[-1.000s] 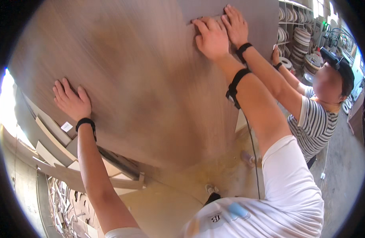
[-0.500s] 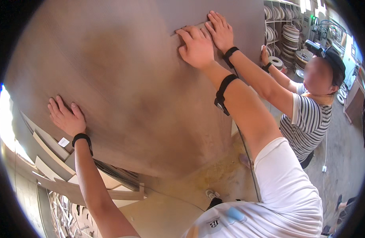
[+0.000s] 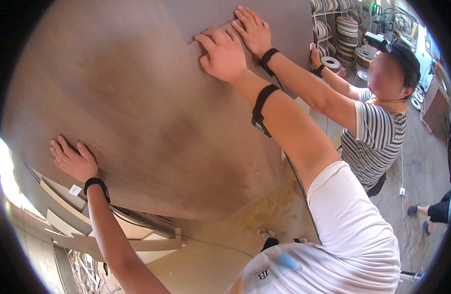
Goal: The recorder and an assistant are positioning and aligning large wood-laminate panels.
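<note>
The large brown wood-grain board fills the left and middle of the view; the left hand lies flat and released against its near left edge; the right hand presses flat, fingers spread, at far right, just beside a co-worker's hand; pale offcut strips lie below.

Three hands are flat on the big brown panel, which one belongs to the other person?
The top hand, its arm leading to the striped-shirt person.
</note>
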`<state>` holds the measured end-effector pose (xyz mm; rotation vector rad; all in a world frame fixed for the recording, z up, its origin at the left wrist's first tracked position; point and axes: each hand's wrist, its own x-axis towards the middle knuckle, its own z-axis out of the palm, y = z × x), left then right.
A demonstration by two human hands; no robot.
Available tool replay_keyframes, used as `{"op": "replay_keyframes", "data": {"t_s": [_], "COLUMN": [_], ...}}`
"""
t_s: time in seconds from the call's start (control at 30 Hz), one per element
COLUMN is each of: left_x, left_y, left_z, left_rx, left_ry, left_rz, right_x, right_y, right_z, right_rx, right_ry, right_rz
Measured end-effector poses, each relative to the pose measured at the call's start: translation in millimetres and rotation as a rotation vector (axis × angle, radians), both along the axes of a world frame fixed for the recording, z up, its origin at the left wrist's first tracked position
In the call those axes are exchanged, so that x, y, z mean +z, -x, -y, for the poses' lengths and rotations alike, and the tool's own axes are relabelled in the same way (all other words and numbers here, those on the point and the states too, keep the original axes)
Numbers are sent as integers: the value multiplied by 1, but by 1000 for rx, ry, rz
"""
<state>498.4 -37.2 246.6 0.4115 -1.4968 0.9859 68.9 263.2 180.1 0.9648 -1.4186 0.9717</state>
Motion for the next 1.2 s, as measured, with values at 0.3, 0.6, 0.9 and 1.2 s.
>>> {"op": "replay_keyframes", "data": {"t_s": [0.3,0.6,0.9,1.2], "left_x": [1,-4,-4,-7], "left_y": [-9,-17,-22,-33], "left_z": [5,8,17,9], "left_rx": [23,65,34,87], "left_ry": [37,15,34,-89], "left_rz": [58,133,168,176], "right_x": [2,1,0,-3], "right_y": [13,22,33,41], "right_z": [-4,1,10,11], "right_rx": [-7,51,118,282], "right_ry": [13,61,105,89], "right_rz": [-170,-212,-263,-182]}}
